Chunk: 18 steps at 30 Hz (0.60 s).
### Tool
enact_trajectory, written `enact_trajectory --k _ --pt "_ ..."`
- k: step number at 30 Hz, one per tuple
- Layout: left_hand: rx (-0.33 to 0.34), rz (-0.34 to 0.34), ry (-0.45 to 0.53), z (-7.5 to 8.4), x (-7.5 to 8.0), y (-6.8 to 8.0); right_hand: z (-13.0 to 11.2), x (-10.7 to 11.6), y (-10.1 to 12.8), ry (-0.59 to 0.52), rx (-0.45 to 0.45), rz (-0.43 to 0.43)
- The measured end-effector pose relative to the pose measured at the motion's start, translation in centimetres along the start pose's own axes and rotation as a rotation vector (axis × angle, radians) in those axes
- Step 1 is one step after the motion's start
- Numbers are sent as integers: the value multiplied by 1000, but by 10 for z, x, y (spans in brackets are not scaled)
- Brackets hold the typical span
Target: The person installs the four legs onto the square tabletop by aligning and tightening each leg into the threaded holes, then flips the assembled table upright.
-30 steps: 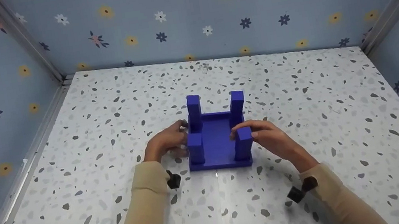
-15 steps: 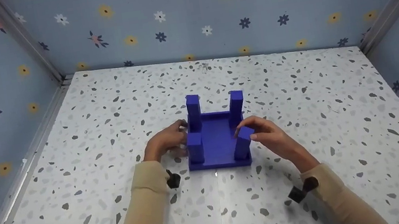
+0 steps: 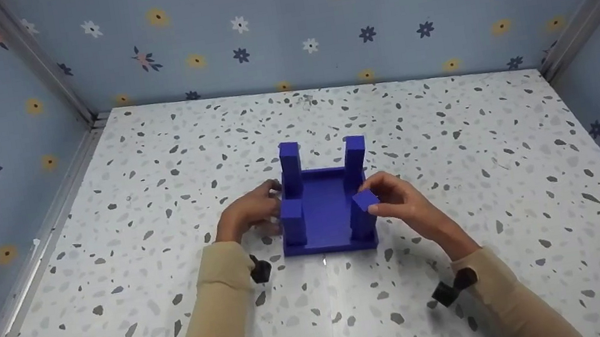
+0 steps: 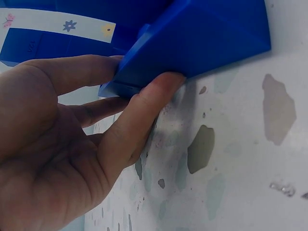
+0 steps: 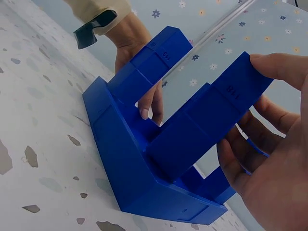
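A blue-purple tray-like base point(image 3: 327, 212) with an upright square post at each corner stands on the speckled table. My right hand point(image 3: 406, 200) pinches the top of the near right post point(image 3: 366, 200) between thumb and fingers. Turned cornerwise to the other posts, that post leans slightly; the right wrist view shows the number 118 on it. My left hand point(image 3: 250, 211) touches the base's left side, its thumb point(image 4: 161, 86) against the outer wall and its fingers fairly straight. Some fingertips of the left hand are hidden behind the blue edge in the left wrist view.
The far left post point(image 3: 291, 164), far right post point(image 3: 355, 154) and near left post point(image 3: 292, 217) rise from the base. Blue flowered walls point(image 3: 278, 23) enclose the back and sides of the table point(image 3: 448, 128). Dark wrist-camera pieces point(image 3: 446, 292) sit by the cuffs.
The near right post's top has turned from square to cornerwise under my right fingers. My right index finger has drawn back to the right. My left hand stays still.
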<state>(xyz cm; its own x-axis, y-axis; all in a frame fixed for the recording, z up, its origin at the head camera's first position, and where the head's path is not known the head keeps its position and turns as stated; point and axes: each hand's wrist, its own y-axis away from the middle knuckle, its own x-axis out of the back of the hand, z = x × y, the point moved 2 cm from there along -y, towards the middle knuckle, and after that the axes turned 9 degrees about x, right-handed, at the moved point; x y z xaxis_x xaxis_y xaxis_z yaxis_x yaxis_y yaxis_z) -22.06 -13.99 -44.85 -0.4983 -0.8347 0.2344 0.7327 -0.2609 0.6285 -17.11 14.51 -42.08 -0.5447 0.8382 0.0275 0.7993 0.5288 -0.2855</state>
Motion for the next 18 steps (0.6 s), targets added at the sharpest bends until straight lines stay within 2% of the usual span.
enact_trajectory --k 4,11,14,18 --pt "2 -1 -10 1 0 0 -1 -1 0 38 13 31" --pt "12 -1 -29 1 1 0 -1 -3 1 185 105 76" --pt "25 5 -24 0 1 0 0 -3 1 198 112 62" --pt "22 3 -18 0 2 0 -2 -3 1 157 115 6"
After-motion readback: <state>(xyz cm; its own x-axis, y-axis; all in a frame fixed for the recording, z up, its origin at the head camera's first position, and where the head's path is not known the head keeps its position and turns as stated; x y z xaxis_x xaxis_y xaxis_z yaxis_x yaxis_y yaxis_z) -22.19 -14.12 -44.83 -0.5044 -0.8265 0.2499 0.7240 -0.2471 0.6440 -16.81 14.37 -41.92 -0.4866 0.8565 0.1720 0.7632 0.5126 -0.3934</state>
